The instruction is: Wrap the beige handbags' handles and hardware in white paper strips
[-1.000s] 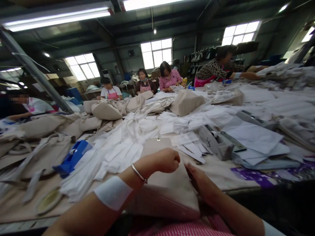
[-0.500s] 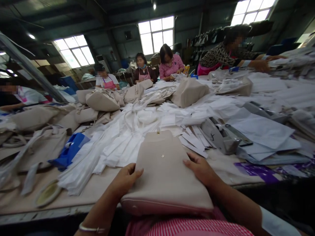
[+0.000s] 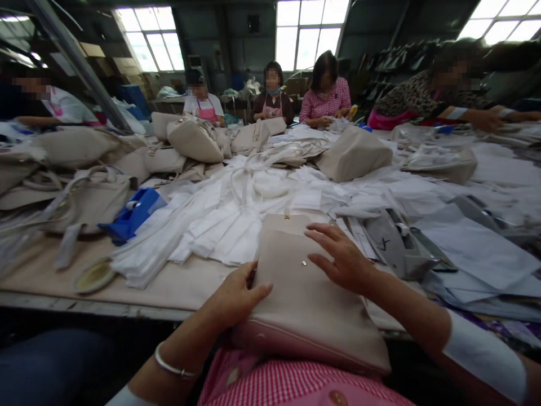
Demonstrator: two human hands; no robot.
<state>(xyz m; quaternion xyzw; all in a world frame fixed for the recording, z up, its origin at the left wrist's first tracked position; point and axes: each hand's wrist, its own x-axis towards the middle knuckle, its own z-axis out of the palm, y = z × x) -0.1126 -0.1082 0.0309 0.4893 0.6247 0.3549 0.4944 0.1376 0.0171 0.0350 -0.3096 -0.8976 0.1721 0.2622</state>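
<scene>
Sitting beyond the left hand (image 3: 236, 294), a blue dispenser (image 3: 135, 218), then white strips (image 3: 230, 231); that hand's half-curled, gripping the beige bag (image 3: 313, 307) between both hands; right hand (image 3: 347, 264), fingers spread over its front, contact unclear; grey dispenser (image 3: 393, 243) just beyond.

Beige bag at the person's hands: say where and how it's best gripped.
The bag is likely best held by its two long side edges, coming from left and right, thumbs on top, as the left hand does. It lies broad face up, bottom toward the apron, which should leave both edges reachable.
</scene>
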